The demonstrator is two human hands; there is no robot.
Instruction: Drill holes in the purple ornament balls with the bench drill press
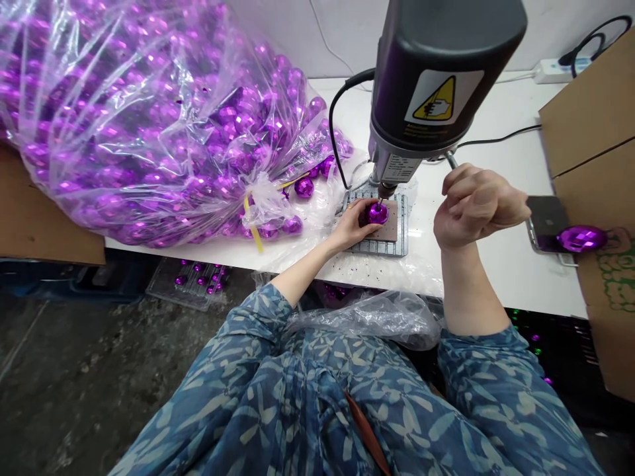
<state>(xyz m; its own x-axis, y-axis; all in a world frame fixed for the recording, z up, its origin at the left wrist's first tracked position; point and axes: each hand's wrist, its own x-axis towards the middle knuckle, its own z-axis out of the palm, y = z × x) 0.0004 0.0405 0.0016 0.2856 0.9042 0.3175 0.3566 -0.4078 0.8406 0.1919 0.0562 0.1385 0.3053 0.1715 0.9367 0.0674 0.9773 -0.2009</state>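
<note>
Head view — purple ball [378, 213] being held under a drill press [436, 86].

Left hand [353, 225] is cupping the ball, fingers curled round it, pinning it on the brown pad [391, 228] directly beneath the bit [381, 198]; right hand [476, 205] is gripping the feed lever [451, 160] in a closed fist. Judged risk: the glossy sphere is liable to spin or skid if the hold is slack — fingers are sitting just beside the bit.

The lever [451, 159] vanishes inside the right hand [479, 206]; the bag [124, 119] runs off the left edge.
</note>
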